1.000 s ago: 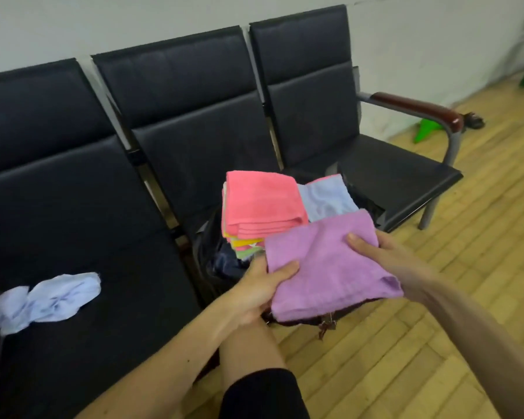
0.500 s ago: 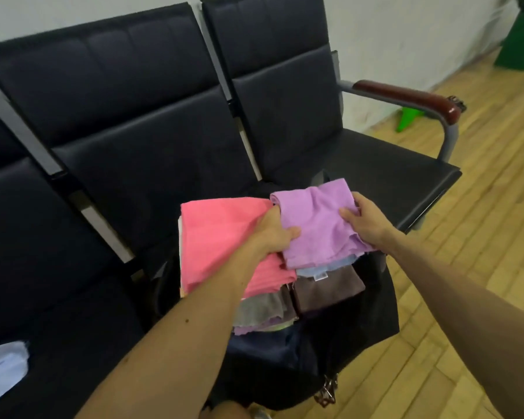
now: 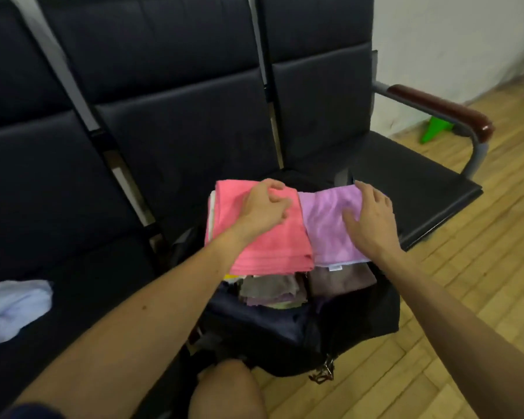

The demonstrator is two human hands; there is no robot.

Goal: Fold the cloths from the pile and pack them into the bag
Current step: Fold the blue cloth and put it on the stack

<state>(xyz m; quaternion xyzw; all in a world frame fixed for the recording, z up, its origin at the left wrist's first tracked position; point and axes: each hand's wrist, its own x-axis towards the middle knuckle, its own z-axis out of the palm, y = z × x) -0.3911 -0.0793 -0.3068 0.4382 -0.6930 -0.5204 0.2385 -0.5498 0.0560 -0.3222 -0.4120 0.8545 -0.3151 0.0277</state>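
Head view: two hands work over the open bag. The left hand (image 3: 265, 207) rests palm-down on the folded pink cloth (image 3: 263, 240), its fingers loosely bent against the fabric without gripping it. The right hand (image 3: 369, 213) lies flat on the folded purple cloth (image 3: 324, 225), fingers straight and spread, pressing it down. The two cloths sit side by side and touch along their inner edges, each topping one of two stacks that rise above the mouth of the dark bag (image 3: 285, 325). Under the pink one show the edges of several grey, lilac and yellowish folded cloths, too bunched to count; under the purple one a brown cloth (image 3: 339, 279) shows, with a small white label at the purple hem. The bag stands at the front edge of a row of three black seats (image 3: 176, 125), between the middle and right seats, over a wooden floor (image 3: 472, 297). One crumpled pale blue cloth (image 3: 12, 306) lies well apart on the left seat. One brown armrest (image 3: 442, 111) ends the row, with a green object (image 3: 436, 128) beyond.
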